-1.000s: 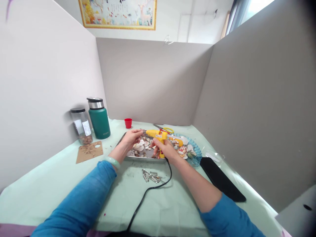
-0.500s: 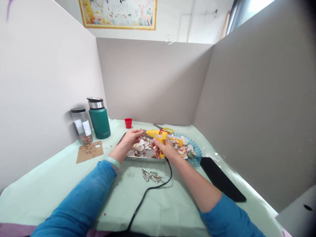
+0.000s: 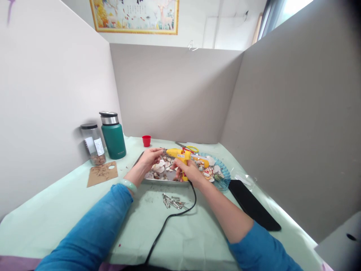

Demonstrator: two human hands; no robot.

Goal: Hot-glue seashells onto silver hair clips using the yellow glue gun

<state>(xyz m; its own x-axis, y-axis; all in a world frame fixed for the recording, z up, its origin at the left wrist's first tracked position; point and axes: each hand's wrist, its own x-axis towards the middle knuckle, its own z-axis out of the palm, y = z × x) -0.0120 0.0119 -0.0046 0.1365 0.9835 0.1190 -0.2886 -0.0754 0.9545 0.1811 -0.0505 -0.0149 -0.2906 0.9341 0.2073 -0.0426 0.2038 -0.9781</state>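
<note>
My right hand (image 3: pixel 187 170) is wrapped round the grip of a yellow hot glue gun (image 3: pixel 177 153), its nozzle facing left. Close to that nozzle, my left hand (image 3: pixel 150 157) pinches something small that I cannot make out at its fingertips. Both hands are over a metal tray (image 3: pixel 162 182) holding shells (image 3: pixel 160 166) and small stones. A black cord (image 3: pixel 172 215) runs from the gun's grip down the table. Behind the right hand, a blue scalloped plate (image 3: pixel 225 180) carries more shells.
Metal clips (image 3: pixel 173 201) lie in front of the tray. Leftward stand a green bottle (image 3: pixel 113 141) and a clear jar (image 3: pixel 94 145), with a brown board (image 3: pixel 102 173) before them. A red cup (image 3: pixel 146 141) and scissors (image 3: pixel 191 149) are behind; a black flat object (image 3: pixel 254 207) lies right.
</note>
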